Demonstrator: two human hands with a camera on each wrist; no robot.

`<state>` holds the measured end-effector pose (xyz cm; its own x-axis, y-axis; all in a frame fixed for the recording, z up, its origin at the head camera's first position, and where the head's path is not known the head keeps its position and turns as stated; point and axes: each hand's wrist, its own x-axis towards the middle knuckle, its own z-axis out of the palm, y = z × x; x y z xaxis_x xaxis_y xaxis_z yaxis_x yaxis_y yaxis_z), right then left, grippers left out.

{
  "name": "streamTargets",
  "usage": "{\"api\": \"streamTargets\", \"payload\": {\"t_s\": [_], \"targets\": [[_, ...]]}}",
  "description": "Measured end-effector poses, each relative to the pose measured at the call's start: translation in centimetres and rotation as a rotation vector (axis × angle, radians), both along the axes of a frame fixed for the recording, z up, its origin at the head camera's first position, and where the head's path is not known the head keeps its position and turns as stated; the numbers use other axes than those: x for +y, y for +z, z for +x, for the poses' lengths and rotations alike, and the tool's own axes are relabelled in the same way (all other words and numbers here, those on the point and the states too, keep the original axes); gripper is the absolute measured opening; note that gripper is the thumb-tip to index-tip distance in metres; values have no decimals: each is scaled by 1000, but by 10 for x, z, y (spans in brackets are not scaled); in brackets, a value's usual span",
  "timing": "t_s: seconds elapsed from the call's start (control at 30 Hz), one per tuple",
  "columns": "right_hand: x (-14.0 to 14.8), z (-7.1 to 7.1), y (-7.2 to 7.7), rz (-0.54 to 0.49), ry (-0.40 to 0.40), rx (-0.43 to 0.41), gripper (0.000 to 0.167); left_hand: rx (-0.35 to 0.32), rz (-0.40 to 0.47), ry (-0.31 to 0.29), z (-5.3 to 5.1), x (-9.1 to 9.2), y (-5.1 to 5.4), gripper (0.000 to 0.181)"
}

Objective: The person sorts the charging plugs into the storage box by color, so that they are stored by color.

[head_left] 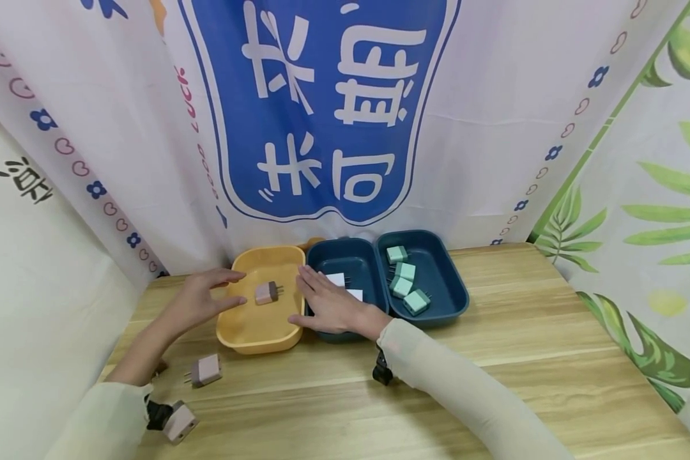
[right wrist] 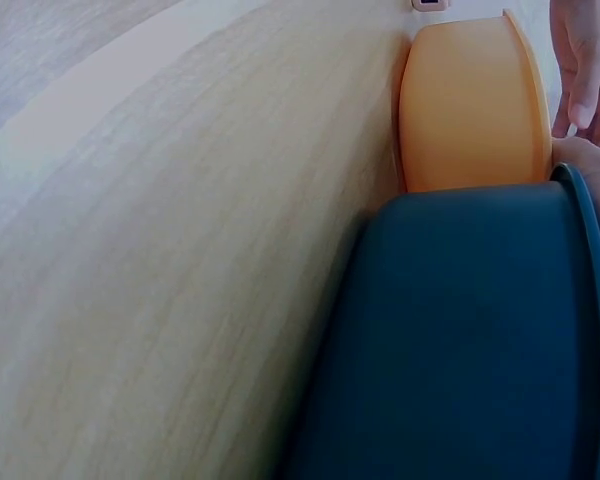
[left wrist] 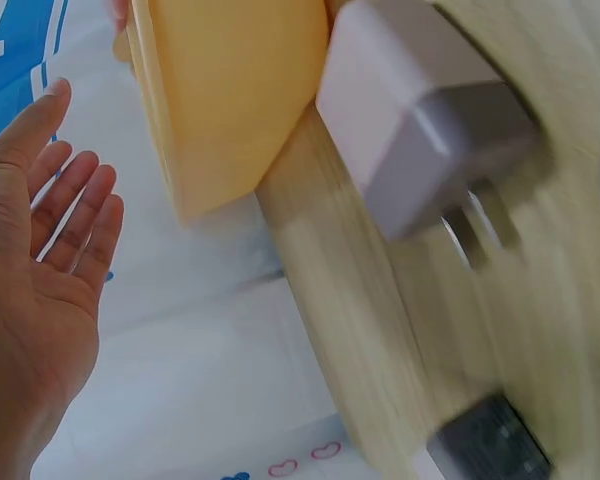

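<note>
A yellow tray (head_left: pixel 259 335) holds one pink-and-grey plug charger (head_left: pixel 264 292). My left hand (head_left: pixel 192 300) is at the tray's left side, its thumb and fingers spread apart, holding nothing; in the left wrist view the palm of this left hand (left wrist: pixel 55 270) shows with loosely straight fingers. Over the tray's right rim my right hand (head_left: pixel 336 310) lies with straight fingers, reaching across a dark blue tray (head_left: pixel 345 252). White chargers (head_left: pixel 336 280) in that blue tray are partly hidden by the right hand.
A second dark blue tray (head_left: pixel 445 303) at the right holds several mint-green chargers (head_left: pixel 416 301). On the wooden table, left front, lie a pink charger (head_left: pixel 207 369) and another (head_left: pixel 181 423) by the left wrist. A printed curtain (head_left: pixel 483 128) hangs behind the trays.
</note>
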<state>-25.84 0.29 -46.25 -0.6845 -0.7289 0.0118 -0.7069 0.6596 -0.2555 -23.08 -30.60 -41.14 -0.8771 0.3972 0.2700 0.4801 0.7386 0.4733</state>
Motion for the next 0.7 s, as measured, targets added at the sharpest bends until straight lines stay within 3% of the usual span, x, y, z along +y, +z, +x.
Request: {"api": "streamTargets", "payload": {"t_s": [0.33, 0.53, 0.7], "targets": [[0, -1, 0, 1, 0, 10, 96, 44, -10, 19, 22, -17, 5, 47], [0, 0, -1, 2, 0, -1, 96, 55, -9, 7, 31, -27, 2, 47], [0, 0, -1, 9, -5, 0, 96, 113, 2, -17, 38, -34, -3, 46]]}}
